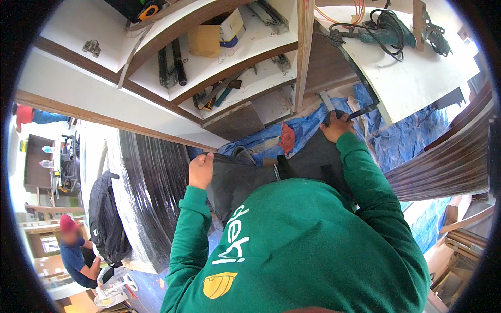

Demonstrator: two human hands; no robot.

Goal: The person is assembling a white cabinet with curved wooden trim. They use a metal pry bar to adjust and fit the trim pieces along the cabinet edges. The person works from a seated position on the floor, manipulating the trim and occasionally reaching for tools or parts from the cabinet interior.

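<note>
My left hand (201, 170) is curled into a fist against the left knee of my dark grey trousers (229, 180), with nothing showing in it. Over my right knee, my right hand (337, 128) has its fingers bent round a dark rounded thing I cannot make out. A black bar (362, 111) runs from beside those fingers toward the white panel (417, 78). A flat silver strip (326, 101) lies just beyond the hand; whether it joins the held thing is unclear. Between my legs, a red crumpled piece (286, 137) rests on blue plastic sheeting (255, 148).
A corded power tool (386, 35) lies on the white panel. Ahead, open cabinet shelves (151, 75) hold drawer slides, a box (231, 28) and hand tools (222, 94). At left stand a film-wrapped dark panel (151, 182) and black backpack (104, 219); a co-worker (78, 253) is farther off.
</note>
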